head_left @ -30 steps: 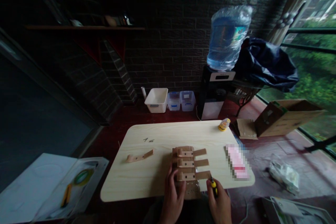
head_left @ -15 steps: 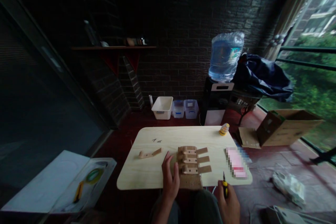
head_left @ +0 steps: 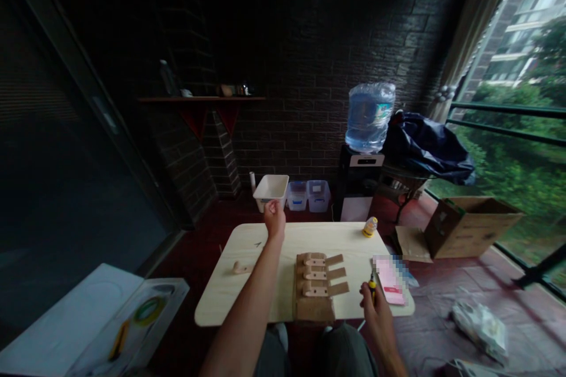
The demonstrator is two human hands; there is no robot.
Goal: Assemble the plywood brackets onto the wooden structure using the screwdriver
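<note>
My left hand (head_left: 275,219) is raised over the far edge of the pale table (head_left: 212,297), its fingers curled together. What they hold, if anything, is too small to make out. My right hand (head_left: 377,306) grips a yellow and black screwdriver (head_left: 372,287), tip upward, by the table's near right edge. Between my arms lies a brown board (head_left: 315,310) carrying three wooden hooks (head_left: 315,275), with brown strips (head_left: 337,273) sticking out to the right. A loose wooden hook (head_left: 241,269) rests left of my forearm, partly covered by it. Small dark pieces (head_left: 257,244) lie beyond that hook.
A clear and yellow bottle (head_left: 369,227) stands at the table's far right corner. A pink packet (head_left: 391,283) lies along the right edge. Behind the table are a white bin (head_left: 270,187), clear bins and a water dispenser (head_left: 360,182). An open case (head_left: 145,312) sits at left.
My left hand has moved from beside the board forward to the table's far edge, and its fingers have closed. My right hand still holds the screwdriver. The view has tilted up slightly.
</note>
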